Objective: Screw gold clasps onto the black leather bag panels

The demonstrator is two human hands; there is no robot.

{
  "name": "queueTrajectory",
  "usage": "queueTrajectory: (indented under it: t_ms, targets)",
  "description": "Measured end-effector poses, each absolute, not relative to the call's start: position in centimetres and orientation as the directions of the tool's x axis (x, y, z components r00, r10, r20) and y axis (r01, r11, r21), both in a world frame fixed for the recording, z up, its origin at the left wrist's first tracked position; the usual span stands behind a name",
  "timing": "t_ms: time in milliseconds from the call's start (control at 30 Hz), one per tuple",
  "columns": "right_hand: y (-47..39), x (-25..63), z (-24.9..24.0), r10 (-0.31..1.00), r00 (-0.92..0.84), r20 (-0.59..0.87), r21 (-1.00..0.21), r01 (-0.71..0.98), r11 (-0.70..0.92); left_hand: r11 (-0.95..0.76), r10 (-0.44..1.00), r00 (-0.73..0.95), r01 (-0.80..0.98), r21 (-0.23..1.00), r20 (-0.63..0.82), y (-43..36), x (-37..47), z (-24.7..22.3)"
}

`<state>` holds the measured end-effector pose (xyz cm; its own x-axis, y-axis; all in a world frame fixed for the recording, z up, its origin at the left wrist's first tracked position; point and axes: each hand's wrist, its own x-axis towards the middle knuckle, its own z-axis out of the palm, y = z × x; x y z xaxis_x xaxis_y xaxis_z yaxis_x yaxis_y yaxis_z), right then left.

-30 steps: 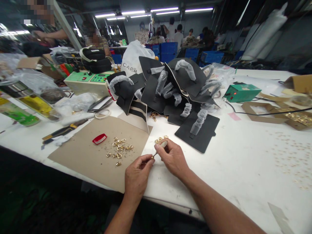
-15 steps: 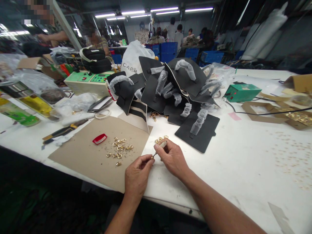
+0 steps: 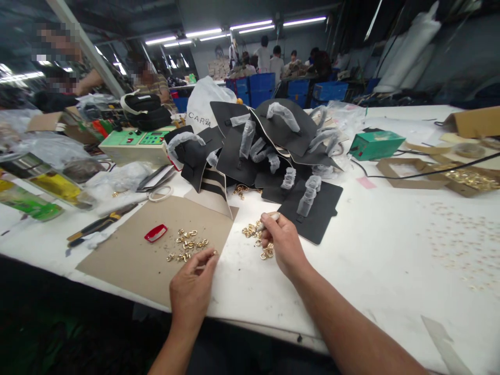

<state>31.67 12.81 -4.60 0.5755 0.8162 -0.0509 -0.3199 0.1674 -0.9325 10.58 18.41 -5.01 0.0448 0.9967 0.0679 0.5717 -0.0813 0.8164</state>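
Observation:
My left hand (image 3: 192, 289) is closed over the right edge of the brown board, thumb and forefinger pinching a small gold metal fitting (image 3: 214, 252). Gold fittings (image 3: 187, 242) lie scattered on the board just beyond it, among dark crumbs. Held in my right hand (image 3: 286, 244) is a slim tool with a pale handle (image 3: 274, 215); its tip is hard to make out. Below and left of those fingers, a second pile of gold fittings (image 3: 250, 229) sits on the white table.
A red oval object (image 3: 155, 233) lies on the brown board (image 3: 128, 260), with pliers (image 3: 101, 223) to its left. Black bag panels with wrapped handles (image 3: 308, 208) are heaped ahead. A green box (image 3: 375, 145) and cardboard trays (image 3: 408, 174) stand at right. Other people work in the background.
My hands have moved apart: the left went left toward the board with the gold fitting, the right moved to the pile of gold fittings, still gripping the tool. The view shifted slightly.

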Motion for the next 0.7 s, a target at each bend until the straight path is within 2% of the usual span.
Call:
queueTrajectory:
  t_ms: [167,267,367,433,567,700]
  targets:
    - [12.8,32.3,-3.9,0.797,0.602,-0.048,-0.906,-0.363,0.22,-0.253,0.944,0.007,0.66,0.707,0.331,19.5,9.6,-3.5]
    - [12.7,32.4,-3.8,0.797,0.602,-0.05,-0.898,-0.376,0.228,-0.459,0.881,0.212,0.602,0.654,0.424,17.8,11.4,-4.5]
    - [12.7,32.5,-3.9,0.797,0.601,-0.055,-0.897,-0.381,0.225,-0.642,0.764,0.501,0.534,0.55,0.406,16.0,14.3,-6.3]
    - [12.7,32.6,-3.9,0.797,0.602,-0.056,-0.898,-0.379,0.224,-0.702,0.708,0.608,0.551,0.451,0.359,15.3,16.2,-7.3]
    - [12.7,32.5,-3.8,0.797,0.6,-0.071,-0.898,-0.386,0.211,-0.715,0.698,0.649,0.62,0.322,0.301,15.0,18.5,-7.5]
    - [12.8,32.3,-4.0,0.807,0.584,-0.09,-0.891,-0.408,0.196,-0.73,0.683,0.661,0.603,0.321,0.312,15.0,18.9,-7.1]
